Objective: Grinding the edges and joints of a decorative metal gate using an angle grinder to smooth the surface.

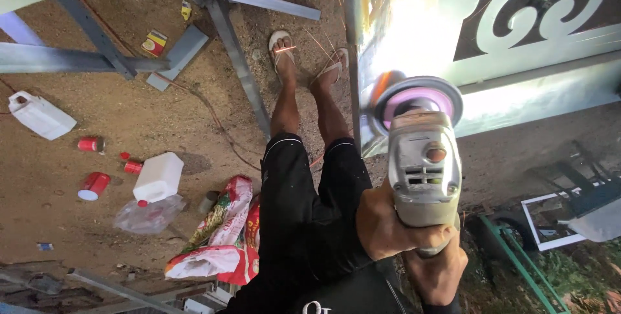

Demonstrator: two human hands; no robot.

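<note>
Starting over on the left, we see a white plastic jug (40, 115) lying on the dirt, a few red cans (94, 184) scattered near it, and a second white jug (159, 176) tipped over a clear plastic bag (147, 217). Grey steel bars (77, 60) cross the ground above all that. Next come crumpled red and white sacks (223, 236), right beside our legs in black shorts and flip-flops. Our left hand (387, 223) is clenched tight around the body of the grey angle grinder (424, 165), and our right hand (440, 269) grips the rear of it from below, partly hidden. The grinder sits center-right, pointing away from us, its disc (417, 97) pressed against the edge of a pale metal sign panel (504, 42) with dark curly cut-out shapes, throwing bright sparks. Far right, a green metal frame (517, 262) lies in the weeds
</note>
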